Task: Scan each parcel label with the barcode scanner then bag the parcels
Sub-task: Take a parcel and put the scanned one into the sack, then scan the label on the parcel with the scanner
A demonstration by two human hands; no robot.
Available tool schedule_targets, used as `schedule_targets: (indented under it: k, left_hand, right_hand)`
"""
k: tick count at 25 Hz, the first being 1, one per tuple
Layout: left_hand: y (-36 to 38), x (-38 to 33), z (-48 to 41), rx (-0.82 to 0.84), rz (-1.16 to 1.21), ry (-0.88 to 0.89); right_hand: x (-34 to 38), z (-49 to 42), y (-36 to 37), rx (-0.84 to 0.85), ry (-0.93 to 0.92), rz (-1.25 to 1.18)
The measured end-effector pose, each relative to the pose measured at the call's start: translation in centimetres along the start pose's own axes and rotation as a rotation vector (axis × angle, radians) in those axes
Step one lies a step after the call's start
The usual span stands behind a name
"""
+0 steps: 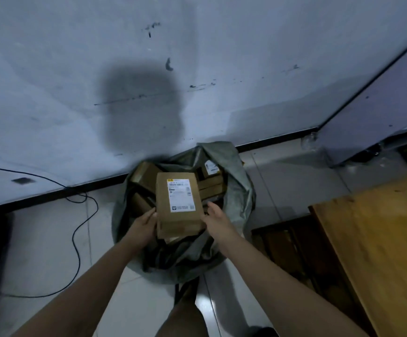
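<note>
You hold a parcel over the open bag.
The parcel (178,205) sits between your hands, label up: left hand (144,224) grips its left edge, right hand (216,221) its right, above other boxes in the bag (239,190).

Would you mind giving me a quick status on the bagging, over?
Both hands, left hand and right hand, gripping labelled parcel, label up. Parcel over open grey bag, other parcels already inside. Nothing blocking.
</note>
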State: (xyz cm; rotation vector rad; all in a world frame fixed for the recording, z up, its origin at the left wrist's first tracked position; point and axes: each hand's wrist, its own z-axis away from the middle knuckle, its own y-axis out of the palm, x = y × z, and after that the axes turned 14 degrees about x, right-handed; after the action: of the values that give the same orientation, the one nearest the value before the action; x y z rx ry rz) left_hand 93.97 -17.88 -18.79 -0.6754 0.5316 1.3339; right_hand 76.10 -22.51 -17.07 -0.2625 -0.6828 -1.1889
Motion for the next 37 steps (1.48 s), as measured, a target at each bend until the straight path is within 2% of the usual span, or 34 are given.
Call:
schedule_targets:
  k: [3,7,10,13,16,20,27,32,37]
  left_hand:
    - [-0.9,-0.1,-0.8,0.025,-0.048,-0.121]
    - [-0.2,-0.7,-1.6,0.121,-0.094,-0.226]
    - [2.1,-2.4,-2.5,0.213,-0.101,-0.226]
    - [6.6,-5.8,-3.8,0.28,-0.131,-0.208]
    - [15.0,-10.4,-4.1,0.373,-0.148,-0.168]
    - [30.1,-15.6,-1.3,0.529,-0.311,0.116]
    - [54.6,-17.3,9.3,0.671,-0.528,0.361]
    - [61.0,-16.2,12.7,0.708,-0.575,0.338]
    - [62.6,-18.2,11.3,0.626,-0.561,0.367]
  right_hand:
    - [-1.3,-0.6,-1.7,-0.052,0.079,0.069]
    - [-3.0,0.6,-6.1,-0.214,0.172,-0.072]
    - [-3.5,3.0,-9.5,-0.294,0.129,-0.159]
    - [-3.6,6.6,-12.8,-0.324,0.034,-0.126]
    - [-4.5,13.0,-18.0,-0.458,-0.081,-0.047]
    - [-9.4,23.2,-25.5,-0.698,-0.22,-0.121]
    - [-20.3,40.8,-35.1,-0.948,-0.249,-0.247]
    - [-24.2,45.2,-39.6,-0.972,-0.255,-0.233]
    - [-23.8,45.8,-43.2,-0.965,-0.311,-0.232]
